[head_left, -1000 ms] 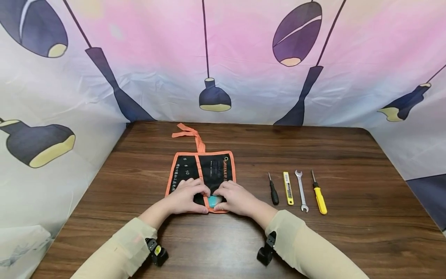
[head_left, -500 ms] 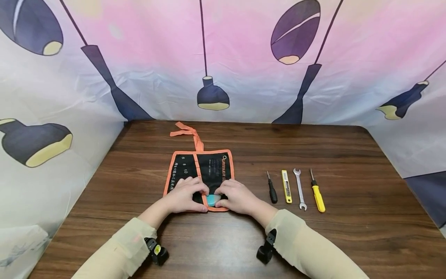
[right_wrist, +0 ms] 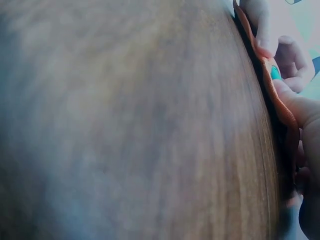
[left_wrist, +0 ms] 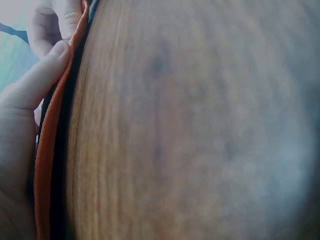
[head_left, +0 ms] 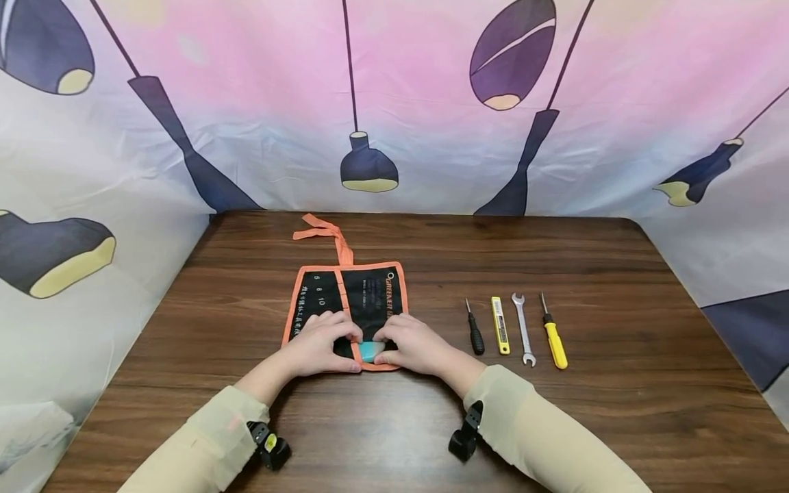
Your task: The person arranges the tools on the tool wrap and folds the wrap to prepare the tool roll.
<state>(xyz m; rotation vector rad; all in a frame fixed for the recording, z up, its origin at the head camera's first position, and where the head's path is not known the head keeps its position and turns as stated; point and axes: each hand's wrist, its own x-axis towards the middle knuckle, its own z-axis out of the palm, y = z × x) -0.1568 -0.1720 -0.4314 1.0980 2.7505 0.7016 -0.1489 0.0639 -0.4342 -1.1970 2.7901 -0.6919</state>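
A black tool pouch with orange trim (head_left: 370, 291) lies spread on the wooden table. Near its front edge is a small turquoise object (head_left: 370, 351) with a paler right end, its kind unclear, tucked against the orange strip (head_left: 355, 352). My right hand (head_left: 416, 346) pinches its right end between thumb and fingers; in the right wrist view just a turquoise bit (right_wrist: 275, 72) shows above the orange trim. My left hand (head_left: 323, 344) holds the pouch by the strip and front edge, and the left wrist view has its thumb (left_wrist: 47, 75) against the trim.
Right of the pouch lie a black-handled screwdriver (head_left: 475, 334), a yellow flat tool with a label (head_left: 500, 325), an open-ended wrench (head_left: 524, 332) and a yellow-handled screwdriver (head_left: 555, 341), side by side. Orange ties (head_left: 335, 236) stretch behind the pouch toward the printed curtain (head_left: 277, 103).
The whole head view has shifted slightly, so everything sits a little further left. Both hands keep their places on the pouch and turquoise object, with only slight finger movement.
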